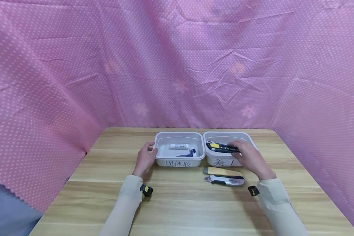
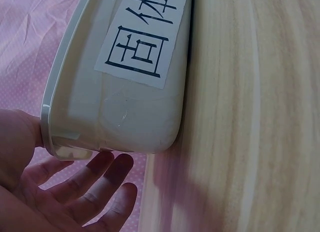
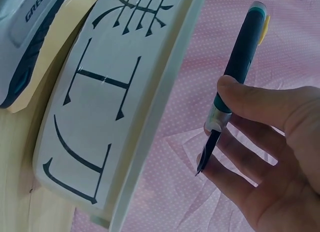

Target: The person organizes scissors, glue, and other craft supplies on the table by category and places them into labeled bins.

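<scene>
My right hand (image 1: 247, 157) pinches a black utility knife (image 1: 221, 147) with a yellow slider between thumb and fingers. The knife is over the right white plastic box (image 1: 251, 139), and in the right wrist view its metal end points toward my fingers. At the left side of the left white plastic box (image 1: 159, 157), my left hand (image 1: 145, 160) touches the rim, fingers spread loosely along the end wall in the left wrist view. Inside that box lie a white glue stick (image 1: 178, 146) and a dark blue and white tube (image 1: 192, 151).
In front of the right box, a yellow utility knife (image 1: 224, 171) and a silver and black utility knife (image 1: 227, 180) lie on the wooden table (image 1: 180, 200). Both boxes stand side by side with labelled fronts. Pink dotted cloth (image 1: 177, 65) hangs behind and at both sides.
</scene>
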The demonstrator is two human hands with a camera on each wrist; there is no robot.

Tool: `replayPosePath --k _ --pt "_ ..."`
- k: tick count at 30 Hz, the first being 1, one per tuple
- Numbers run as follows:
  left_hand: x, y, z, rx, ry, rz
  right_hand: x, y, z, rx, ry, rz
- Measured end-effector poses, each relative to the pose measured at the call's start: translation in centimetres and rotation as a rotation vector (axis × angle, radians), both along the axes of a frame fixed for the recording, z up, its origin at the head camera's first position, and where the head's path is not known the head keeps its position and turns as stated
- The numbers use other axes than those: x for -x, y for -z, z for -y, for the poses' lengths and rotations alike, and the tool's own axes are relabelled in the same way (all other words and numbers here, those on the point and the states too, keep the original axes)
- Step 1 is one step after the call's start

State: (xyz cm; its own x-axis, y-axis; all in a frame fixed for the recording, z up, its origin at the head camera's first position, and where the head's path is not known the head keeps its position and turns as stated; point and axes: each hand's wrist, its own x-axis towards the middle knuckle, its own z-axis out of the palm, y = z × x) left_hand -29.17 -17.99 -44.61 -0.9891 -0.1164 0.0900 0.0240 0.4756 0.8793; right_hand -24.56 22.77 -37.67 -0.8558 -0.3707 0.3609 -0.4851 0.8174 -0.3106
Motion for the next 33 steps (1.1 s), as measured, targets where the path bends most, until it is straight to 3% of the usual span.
replayPosePath --k 10,21,33 --pt "0.1 0.3 0.1 0.005 0.008 -0.026 0.9 0.7 -0.2 -0.012 0.048 -0.008" --pt "0.0 0.1 0.0 0.011 0.012 -0.026 1.7 0.8 -0.3 -0.001 0.162 0.076" --pt "-0.1 0.0 -0.1 0.008 0.002 -0.014 2.7 1.4 -0.4 -0.021 0.168 0.079"
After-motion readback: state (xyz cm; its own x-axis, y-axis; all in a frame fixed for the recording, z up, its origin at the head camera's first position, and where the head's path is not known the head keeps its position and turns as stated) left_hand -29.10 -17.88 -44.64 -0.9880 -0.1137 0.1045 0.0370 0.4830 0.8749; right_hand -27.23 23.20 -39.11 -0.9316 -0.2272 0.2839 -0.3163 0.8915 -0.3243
